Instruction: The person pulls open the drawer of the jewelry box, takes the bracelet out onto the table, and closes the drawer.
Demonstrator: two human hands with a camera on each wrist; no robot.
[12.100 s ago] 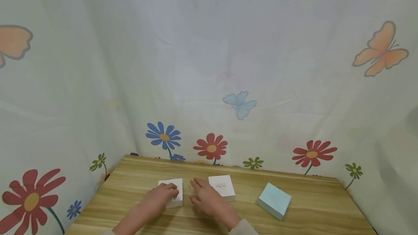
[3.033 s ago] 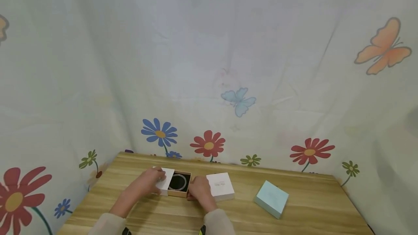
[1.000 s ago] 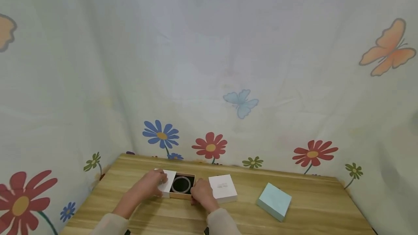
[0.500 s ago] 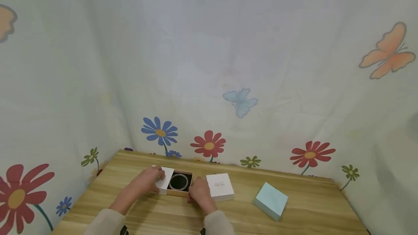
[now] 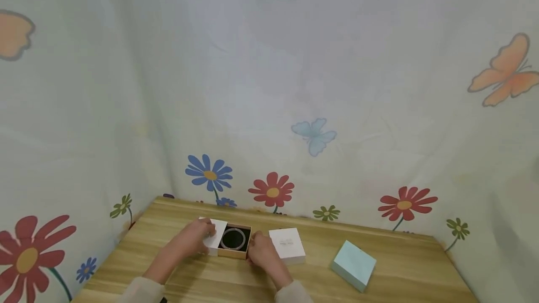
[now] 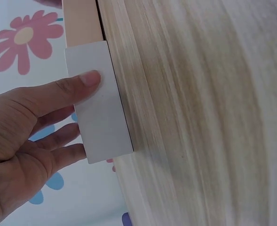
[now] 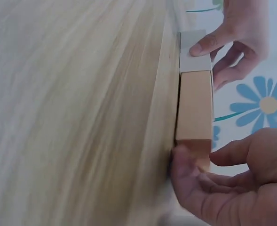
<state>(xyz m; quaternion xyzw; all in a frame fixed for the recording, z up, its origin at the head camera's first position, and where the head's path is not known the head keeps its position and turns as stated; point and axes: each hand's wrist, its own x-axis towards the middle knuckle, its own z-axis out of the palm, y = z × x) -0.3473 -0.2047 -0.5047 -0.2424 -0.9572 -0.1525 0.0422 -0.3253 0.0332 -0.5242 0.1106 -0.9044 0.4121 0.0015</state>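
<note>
1. Left hand (image 5: 195, 236) is gripping the sleeve (image 5: 217, 231) on the tray's (image 5: 233, 255) left; right hand (image 5: 263, 249) is pinching the tray's right end.
2. Ring (image 5: 233, 249) is lying inside the tray, white box (image 5: 288, 243) is sitting to its right.
3. Imo yanking too hard is risking the tray popping free, and tipping it is risking a spilled ring.

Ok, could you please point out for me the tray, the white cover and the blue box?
Tray (image 7: 194, 106): right wrist view, on its tan side wall.
White cover (image 6: 103, 113): left wrist view, on its side face.
Blue box (image 5: 354, 261): head view, on its top.
</note>
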